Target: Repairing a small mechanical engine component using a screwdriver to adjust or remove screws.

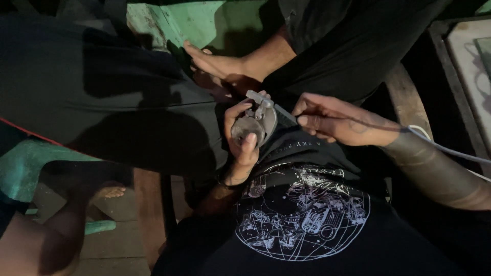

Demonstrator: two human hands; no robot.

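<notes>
Fingers of the left hand [244,140] clamp a round metal part [254,125] — the right hand [332,120] pinches a thin tool [280,111] at its top; work looks midway.

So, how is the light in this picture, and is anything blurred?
Head view: one bright light falls on the hands, left hand gripping a round metal part, right hand beside it; the edges sink into deep shadow; the lower left corner looks soft.

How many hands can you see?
3. The left hand holds a round metal part at the middle; the right hand grips a thin tool beside it; another person's hand rests above them.
</notes>
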